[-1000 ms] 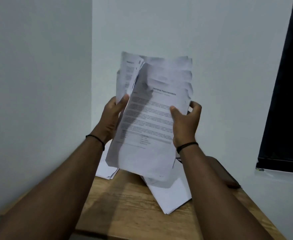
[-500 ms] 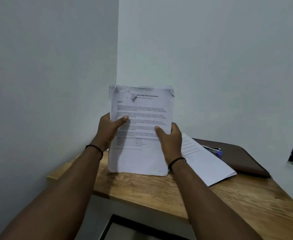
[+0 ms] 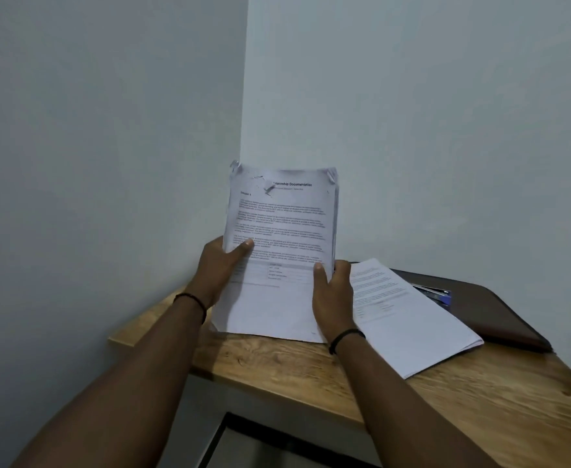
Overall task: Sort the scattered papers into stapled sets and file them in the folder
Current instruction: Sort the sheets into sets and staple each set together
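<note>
Left hand [image 3: 221, 270] and right hand [image 3: 333, 293] pinch the upright white printed paper stack [image 3: 279, 251] by its sides, bottom edge on the wooden table [image 3: 480, 400]; tapping squares the sheets best before stapling

Two bare forearms, no sleeves in view. Left hand [image 3: 218, 265]: thin black band [image 3: 191, 300] round the wrist, well back from the fingers, sitting slightly slack. Right hand [image 3: 333, 298]: matching thin black band [image 3: 346, 337] round the wrist, behind the knuckles. Short, plain nails on both thumbs. No rings, watch or gloves to be seen.
</note>
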